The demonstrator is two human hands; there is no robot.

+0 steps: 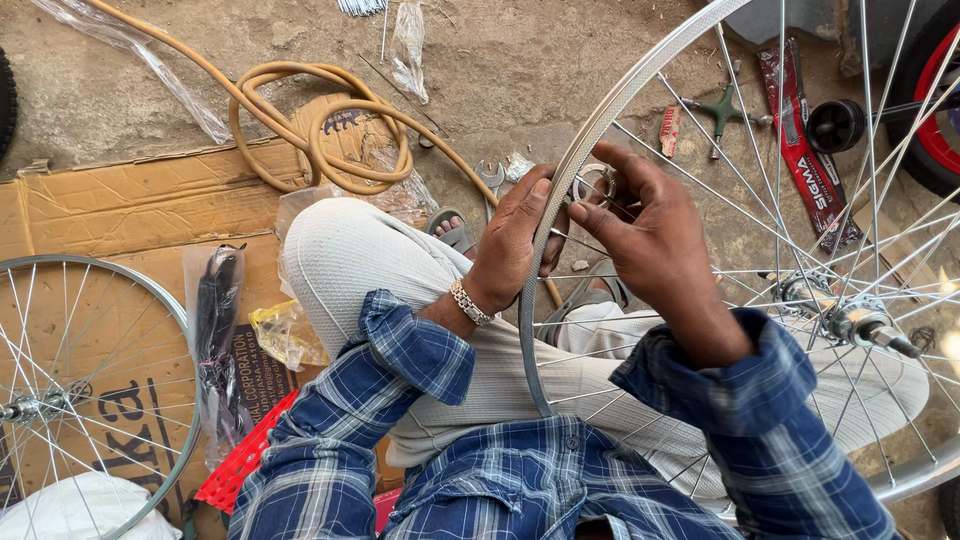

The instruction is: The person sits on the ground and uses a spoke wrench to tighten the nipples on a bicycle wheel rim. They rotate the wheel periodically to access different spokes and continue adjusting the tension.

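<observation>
A silver spoked bicycle wheel stands upright across my lap, its rim [560,200] curving up between my hands and its hub [850,320] at the right. My left hand [515,245] grips the outside of the rim. Inside the rim, my right hand [645,225] pinches a small round metal spoke wrench [592,183] against the rim. A metal bracelet [470,303] sits on my left wrist. My sleeves are blue plaid.
A second spoked wheel [80,380] lies on flattened cardboard [130,200] at the left. A coiled tan hose [320,130], a spanner [490,178], plastic-wrapped parts [215,330], a red plastic piece [240,465] and a red strip [805,150] lie on the concrete floor.
</observation>
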